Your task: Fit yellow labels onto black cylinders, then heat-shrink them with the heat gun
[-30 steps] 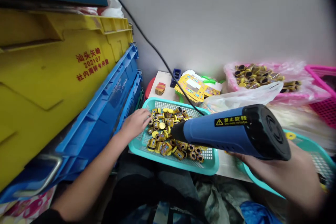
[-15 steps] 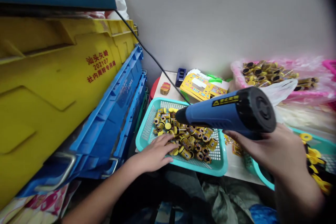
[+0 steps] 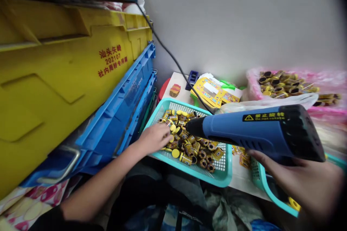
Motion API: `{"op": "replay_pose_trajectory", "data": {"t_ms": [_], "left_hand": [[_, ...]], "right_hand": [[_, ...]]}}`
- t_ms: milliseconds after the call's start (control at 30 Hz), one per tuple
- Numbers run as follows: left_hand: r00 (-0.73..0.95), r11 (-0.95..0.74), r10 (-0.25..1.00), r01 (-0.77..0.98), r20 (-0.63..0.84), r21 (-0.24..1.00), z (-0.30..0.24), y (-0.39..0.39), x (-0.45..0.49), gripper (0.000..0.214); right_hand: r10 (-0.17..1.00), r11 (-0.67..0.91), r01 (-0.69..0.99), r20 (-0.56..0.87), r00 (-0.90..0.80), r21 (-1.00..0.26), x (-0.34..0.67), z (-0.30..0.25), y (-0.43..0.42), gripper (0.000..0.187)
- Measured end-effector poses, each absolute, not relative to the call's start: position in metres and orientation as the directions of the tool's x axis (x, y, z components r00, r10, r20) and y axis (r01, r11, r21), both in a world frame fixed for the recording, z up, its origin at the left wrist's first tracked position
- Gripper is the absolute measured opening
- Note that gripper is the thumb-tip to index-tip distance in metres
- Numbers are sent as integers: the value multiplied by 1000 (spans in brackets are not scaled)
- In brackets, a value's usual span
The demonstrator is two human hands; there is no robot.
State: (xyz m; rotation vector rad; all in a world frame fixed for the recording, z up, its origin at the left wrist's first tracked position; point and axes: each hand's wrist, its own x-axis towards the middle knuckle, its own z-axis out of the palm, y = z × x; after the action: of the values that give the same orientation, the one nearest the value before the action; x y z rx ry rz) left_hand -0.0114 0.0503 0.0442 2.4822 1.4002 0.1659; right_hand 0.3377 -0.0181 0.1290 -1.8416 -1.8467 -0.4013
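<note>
My right hand (image 3: 303,184) grips a blue and black heat gun (image 3: 252,130) from below, its handle mostly hidden. Its black nozzle points left, over the turquoise basket (image 3: 225,173). Small brown-and-yellow jars (image 3: 191,148), many with yellow lids, lie in a loose pile in that basket. At the basket's left side, my left hand (image 3: 155,139) reaches over its rim, touching the jars. Its fingers are bent, with thumb and forefinger apart; the other fingertips are partly hidden.
Stacked yellow (image 3: 70,57) and blue crates (image 3: 119,104) stand close on the left. A black cord (image 3: 173,57) hangs across the wall. Behind the basket lie yellow printed cartons (image 3: 208,92). Pink bags of jars (image 3: 284,83) and a second turquoise basket (image 3: 267,187) are on the right.
My left hand has shifted left and deeper into the basket, its fingers now more bent. The heat gun has moved right and slightly down in view. The camera view has turned a little.
</note>
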Motion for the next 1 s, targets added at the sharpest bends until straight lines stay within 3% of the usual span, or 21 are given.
{"op": "replay_pose_trajectory", "data": {"t_ms": [67,133,233,300,433,567,800,900,1000], "left_hand": [[585,-505,767,804,-263,315,45,46,-8,28],[585,-511,749,809,-312,291,45,54,-3,27],[529,-474,829,836,-179,277,52,78,0,30],[486,-438,869,844,-94,309,57,89,-7,31],[332,-319,942,850,43,418,53,84,-40,33],[85,-146,988,797,131,586,33,64,-73,32],[-183,130,983,565,-30,815,16,87,-69,33],[-157,185,979,435,-128,881,8,106,-54,48],[-84,234,972,330,-218,914,0,106,-44,40]], "right_hand": [[847,41,993,531,25,-113,329,137,-14,65],[852,41,995,524,15,-95,327,141,-12,67],[842,73,997,538,-39,-41,331,142,-16,59],[818,179,984,553,-156,12,331,142,-20,48],[768,418,907,514,-382,50,313,142,-23,36],[731,463,886,555,-398,27,285,137,-10,35],[700,554,832,547,-459,-12,271,139,4,31],[720,583,812,470,-511,-12,286,149,-8,29],[770,475,880,471,-430,27,308,155,-22,33]]}}
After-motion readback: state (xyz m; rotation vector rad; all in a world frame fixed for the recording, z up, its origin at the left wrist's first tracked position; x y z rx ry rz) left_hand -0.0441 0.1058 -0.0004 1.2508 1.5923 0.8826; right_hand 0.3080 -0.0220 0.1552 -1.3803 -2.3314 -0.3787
